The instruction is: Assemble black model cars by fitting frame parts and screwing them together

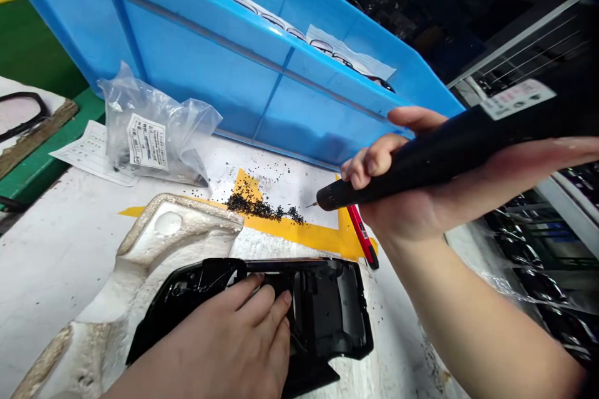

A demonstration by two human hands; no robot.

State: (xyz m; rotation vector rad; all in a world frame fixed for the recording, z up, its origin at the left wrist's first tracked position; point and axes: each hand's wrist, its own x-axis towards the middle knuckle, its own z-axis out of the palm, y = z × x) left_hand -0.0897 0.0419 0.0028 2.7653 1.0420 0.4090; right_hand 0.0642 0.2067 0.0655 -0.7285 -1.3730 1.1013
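Note:
My left hand [234,340] lies flat with fingers together on a black plastic housing [327,312], which rests on a white moulded fixture [163,243]. My right hand [412,193] is wrapped round a black electric screwdriver [449,149], held level above the table. Its tip points left at a pile of small black screws [259,207] on yellow floor-tape marking [304,234]. The tip hangs just right of the pile, not touching it as far as I can see.
A big blue plastic crate [224,68] stands tilted behind the screws. A clear bag with a label [150,131] and a paper sheet [88,153] lie at left. A red pen [362,237] lies under my right hand. Racks of dark parts [538,262] fill the right side.

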